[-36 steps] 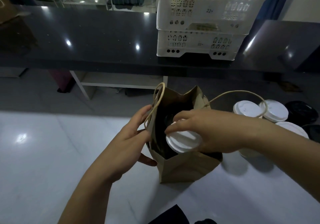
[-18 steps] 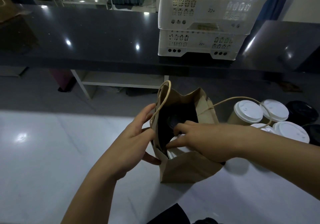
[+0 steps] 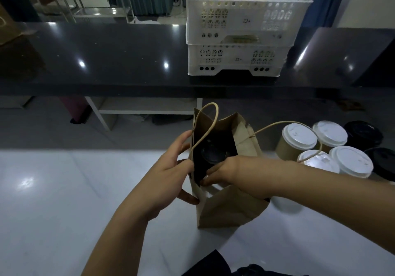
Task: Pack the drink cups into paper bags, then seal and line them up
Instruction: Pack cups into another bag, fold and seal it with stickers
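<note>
Packing step: left hand grip clamped on the paper bag rim; right hand inside, grip hidden, can't tell. Next, probably lift out without bumping the black-lidded cup.

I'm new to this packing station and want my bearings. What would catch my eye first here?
An open brown paper bag stands front and centre, the left hand holding its edge while the right hand reaches inside next to a black-lidded cup. Right of it cluster white-lidded cups; behind, two stacked white crates sit on a dark counter.
</note>
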